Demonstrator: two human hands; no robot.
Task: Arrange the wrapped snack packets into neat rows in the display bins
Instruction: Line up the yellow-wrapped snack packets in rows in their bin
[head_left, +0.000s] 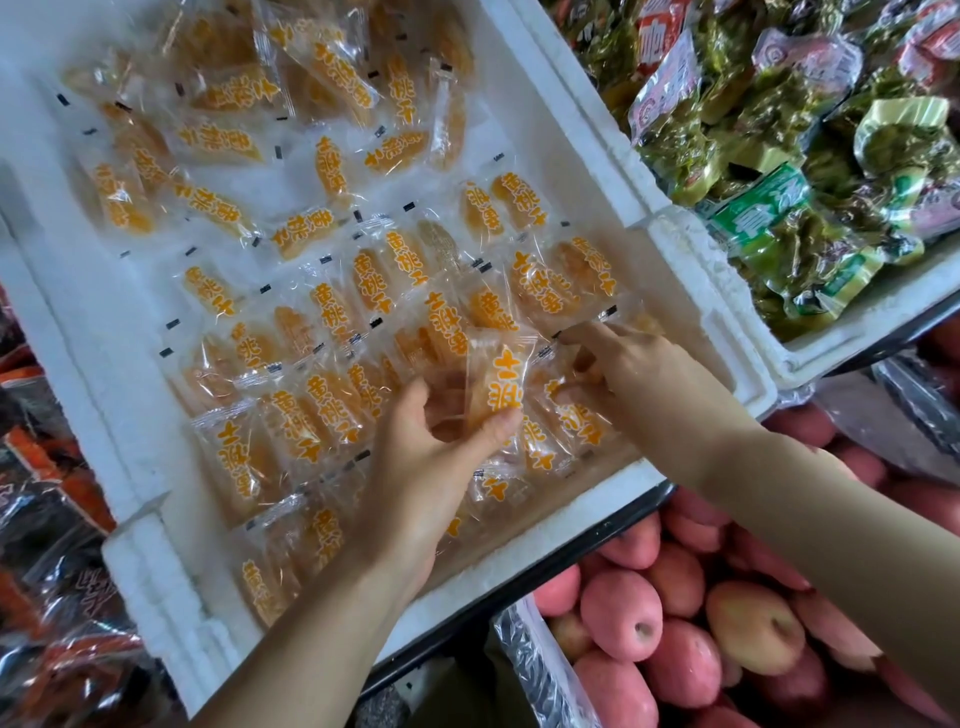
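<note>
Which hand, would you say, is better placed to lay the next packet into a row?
Left: the left hand holds a clear orange-lettered packet over the white foam bin, while the right hand touches packets lying in its corner.

Display bin (691, 291): white foam, matt, grainy at the rim. Snack packets (332, 306) inside it: clear glossy plastic film, crinkled, orange print. Apples (623, 613) below the bin: smooth, faintly shiny skin.
</note>
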